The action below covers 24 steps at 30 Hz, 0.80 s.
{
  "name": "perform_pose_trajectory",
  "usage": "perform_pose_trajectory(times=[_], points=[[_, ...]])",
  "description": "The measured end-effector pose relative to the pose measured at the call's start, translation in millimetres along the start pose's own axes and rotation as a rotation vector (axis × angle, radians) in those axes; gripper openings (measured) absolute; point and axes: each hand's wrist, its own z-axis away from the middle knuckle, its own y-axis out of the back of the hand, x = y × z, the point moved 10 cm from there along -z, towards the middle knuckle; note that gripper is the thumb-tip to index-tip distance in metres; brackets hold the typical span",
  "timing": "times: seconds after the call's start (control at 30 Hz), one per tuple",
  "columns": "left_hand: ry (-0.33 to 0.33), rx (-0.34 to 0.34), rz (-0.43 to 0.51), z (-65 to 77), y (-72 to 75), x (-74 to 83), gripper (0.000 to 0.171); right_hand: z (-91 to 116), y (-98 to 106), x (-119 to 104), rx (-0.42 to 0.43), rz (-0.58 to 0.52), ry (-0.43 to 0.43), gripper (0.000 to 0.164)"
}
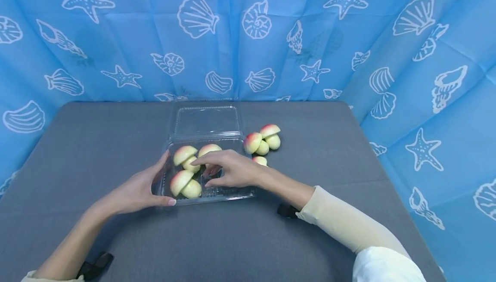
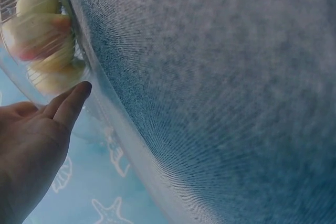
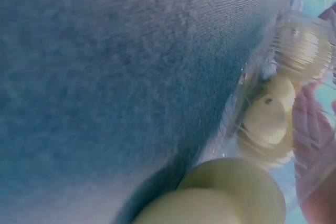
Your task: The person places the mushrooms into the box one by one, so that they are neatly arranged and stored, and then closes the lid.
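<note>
Braced the left wall of the clear plastic box with the left hand, fingers straight, thumb out at the near-left corner, gripping nothing. Reached over the middle with the right hand, thumb and forefinger parted, other fingers bent, without visible hold on anything; could not tell about contact underneath. Seemed a matter of settling pieces into the box. Called for only light pressure on the thin wall, enough against sliding, and for spreading the right fingers wide before lifting straight up, so as not to tip neighbours.

Found inside the box a near-left piece, a far-left piece and a far-middle piece, partly hidden by the right hand. Saw three outside pieces bunched just right of it on the grey table. Looked mushroom-shaped: smooth, pale yellow-green, with domed caps blushed pinkish red and rounded stems. Noticed the clear lid opened out on the far side.
</note>
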Motion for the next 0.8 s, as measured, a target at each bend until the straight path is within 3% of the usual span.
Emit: perform_pose_trajectory(times=[0.47, 0.8], points=[[-0.006, 0.012, -0.001, 1.0, 0.2, 0.3, 0.127, 32.3, 35.8, 8.0, 0.144, 0.002, 0.025, 0.049], [-0.017, -0.014, 0.002, -1.2, -1.4, 0.7, 0.129, 58.4, 59.1, 17.8, 0.232, 0.051, -0.018, 0.045]])
